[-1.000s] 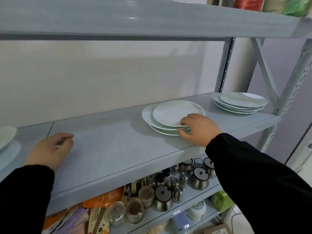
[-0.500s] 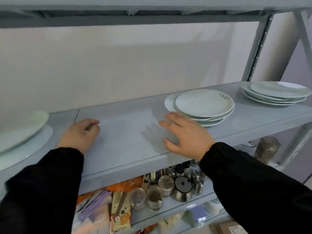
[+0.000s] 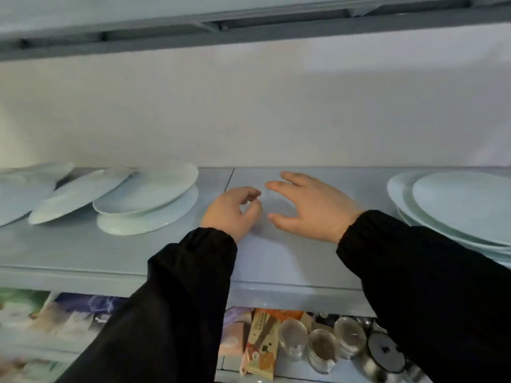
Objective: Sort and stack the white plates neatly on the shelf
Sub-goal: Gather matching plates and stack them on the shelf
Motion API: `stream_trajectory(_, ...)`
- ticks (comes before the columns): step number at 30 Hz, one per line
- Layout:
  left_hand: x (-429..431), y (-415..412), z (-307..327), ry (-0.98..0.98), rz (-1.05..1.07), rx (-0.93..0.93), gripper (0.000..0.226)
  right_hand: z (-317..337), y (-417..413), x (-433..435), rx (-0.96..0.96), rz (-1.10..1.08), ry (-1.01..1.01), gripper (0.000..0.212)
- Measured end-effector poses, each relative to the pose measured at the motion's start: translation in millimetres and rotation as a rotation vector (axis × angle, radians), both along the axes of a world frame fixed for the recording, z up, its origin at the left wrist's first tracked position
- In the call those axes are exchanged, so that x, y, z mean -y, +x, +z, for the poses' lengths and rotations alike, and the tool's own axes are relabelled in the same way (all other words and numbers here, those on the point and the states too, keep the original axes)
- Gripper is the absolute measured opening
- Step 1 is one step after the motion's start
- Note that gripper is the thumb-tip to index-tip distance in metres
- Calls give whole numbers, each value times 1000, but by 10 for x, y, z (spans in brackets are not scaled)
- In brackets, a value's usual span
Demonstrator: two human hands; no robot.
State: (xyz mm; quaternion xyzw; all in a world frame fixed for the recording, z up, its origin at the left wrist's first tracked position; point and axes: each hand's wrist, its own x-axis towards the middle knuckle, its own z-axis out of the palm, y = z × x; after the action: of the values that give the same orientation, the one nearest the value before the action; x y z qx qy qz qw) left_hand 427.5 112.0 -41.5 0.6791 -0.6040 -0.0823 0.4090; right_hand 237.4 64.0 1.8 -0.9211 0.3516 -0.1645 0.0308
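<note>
The left hand (image 3: 231,214), loosely curled, and right hand (image 3: 309,210), fingers (image 3: 279,187) spread, hold nothing over the shelf (image 3: 83,252); white plates (image 3: 143,194) lie tilted and overlapping at left, a neater stack (image 3: 464,208) at right; stiff, glazed, likely slippery and breakable, they are best gripped by the rim.

Nothing I can actually read from here: the only print in sight is on the orange-and-white packet (image 3: 260,344) down at six o'clock, and its lettering is far too blurred to make out.
</note>
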Motion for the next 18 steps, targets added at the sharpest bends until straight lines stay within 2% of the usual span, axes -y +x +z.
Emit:
stream_trajectory(6,-41,26,-3,37,106,35,32,-264,196,190,192,7,116,78)
stream_trajectory(9,5,50,6,46,139,54,37,-275,212,257,239,32,95,77)
stream_trajectory(12,20,57,1,17,183,63,43,-281,238,256,203,83,107,84)
stream_trajectory(18,-150,53,56,-90,282,66,35,-283,161,302,212,89,137,89)
